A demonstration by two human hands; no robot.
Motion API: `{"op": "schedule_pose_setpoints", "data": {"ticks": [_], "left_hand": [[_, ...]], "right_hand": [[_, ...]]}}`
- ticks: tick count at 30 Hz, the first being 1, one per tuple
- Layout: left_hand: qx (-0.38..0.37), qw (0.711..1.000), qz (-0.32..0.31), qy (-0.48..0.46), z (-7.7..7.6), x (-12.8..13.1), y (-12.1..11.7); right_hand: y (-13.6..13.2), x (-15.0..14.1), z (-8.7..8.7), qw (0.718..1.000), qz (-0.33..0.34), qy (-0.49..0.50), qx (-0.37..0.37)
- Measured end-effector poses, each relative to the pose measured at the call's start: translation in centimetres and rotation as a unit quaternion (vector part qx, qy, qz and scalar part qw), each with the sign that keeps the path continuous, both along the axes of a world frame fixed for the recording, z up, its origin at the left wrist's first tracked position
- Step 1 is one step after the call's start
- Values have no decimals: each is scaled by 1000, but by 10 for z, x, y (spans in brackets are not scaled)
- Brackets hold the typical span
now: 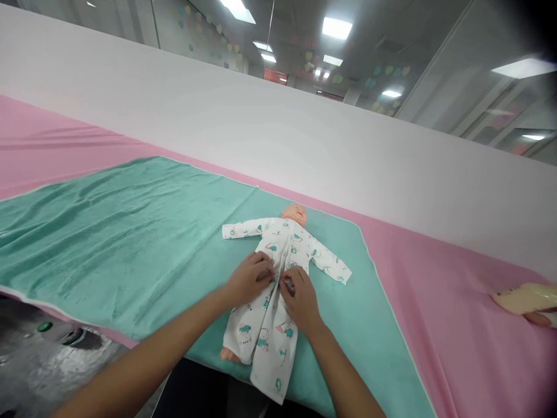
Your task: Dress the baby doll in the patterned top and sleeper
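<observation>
A baby doll [294, 213] lies on its back on a green towel [183, 232], dressed in a white onesie [272, 342] with small green and pink animal prints. Its sleeves stretch out to both sides, and one foot pokes from the leg on the left. My left hand [252, 276] pinches the onesie's left front edge at the waist. Across the front opening, my right hand [299, 293] has its fingers curled on the facing edge. Both hands nearly meet at the middle seam. Whatever fastener lies between the fingertips is hidden.
A pink sheet [435, 302] lies under the towel, against a white wall [304, 145] topped by glass. At the far right is a beige doll-like part [526, 298]. A bottle with a green cap [61, 332] stands below the table edge at left.
</observation>
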State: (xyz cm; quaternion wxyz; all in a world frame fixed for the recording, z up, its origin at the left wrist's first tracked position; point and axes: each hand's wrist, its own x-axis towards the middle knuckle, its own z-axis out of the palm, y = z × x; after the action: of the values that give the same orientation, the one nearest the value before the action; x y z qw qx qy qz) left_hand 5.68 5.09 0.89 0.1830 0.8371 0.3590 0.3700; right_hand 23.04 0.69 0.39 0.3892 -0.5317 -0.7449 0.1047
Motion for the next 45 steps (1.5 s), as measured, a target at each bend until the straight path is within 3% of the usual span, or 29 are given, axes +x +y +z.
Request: {"op": "schedule_pose_setpoints", "data": {"ticks": [5, 7, 10, 12, 16, 21, 24, 27, 30, 33, 39, 45], "left_hand": [[14, 998, 15, 67, -4, -24, -71], [-5, 996, 21, 82, -7, -34, -98], [-11, 992, 57, 112, -21, -47, -128], [8, 987, 93, 132, -36, -51, -139], [67, 969, 200, 132, -55, -46, -143], [69, 953, 263, 132, -50, -30, -141], [80, 957, 261, 103, -49, -28, -142], [139, 956, 245, 77, -50, -28, -144], [210, 950, 228, 42, -48, -24, -145], [244, 948, 206, 15, -48, -20, -147], [174, 963, 203, -14, -57, -27, -146], [156, 975, 155, -19, -39, -34, -145]], "right_hand": [[-63, -9, -5, 999, 6, -48, -18], [-89, -10, -11, 995, 40, -88, -24], [-116, -8, -27, 983, 103, -150, 29], [-124, -9, -40, 976, 103, -173, 83], [-125, -23, -51, 983, 27, -158, 94], [-123, -34, -40, 994, -53, -75, 60], [-125, -26, -36, 995, -55, -73, 42], [-129, -18, -39, 990, 18, -133, 45], [-132, -14, -47, 979, 53, -174, 89], [-132, -16, -57, 977, 32, -164, 130], [-136, -23, -59, 987, -15, -90, 135], [-139, -27, -51, 987, -10, -68, 143]]}}
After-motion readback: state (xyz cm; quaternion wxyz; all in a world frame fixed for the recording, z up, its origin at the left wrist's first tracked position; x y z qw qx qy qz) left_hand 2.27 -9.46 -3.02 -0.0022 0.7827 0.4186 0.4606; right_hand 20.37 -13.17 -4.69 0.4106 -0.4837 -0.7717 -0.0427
